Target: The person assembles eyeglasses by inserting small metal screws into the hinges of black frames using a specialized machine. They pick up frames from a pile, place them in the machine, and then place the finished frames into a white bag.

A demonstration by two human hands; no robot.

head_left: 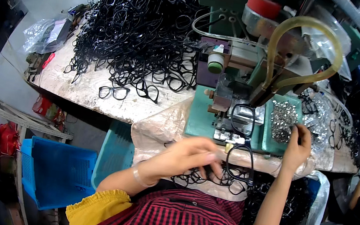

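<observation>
Pale worktable (117, 109), heaped eyeglass frames (142, 23), blue crate (32, 172)

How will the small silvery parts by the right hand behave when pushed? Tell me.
The small silvery parts would likely scatter and slide, since they lie loosely heaped in the green tray. Each is probably light, being tiny beside the right hand. Their shine suggests metal, so they may feel hard and slippery.
</observation>
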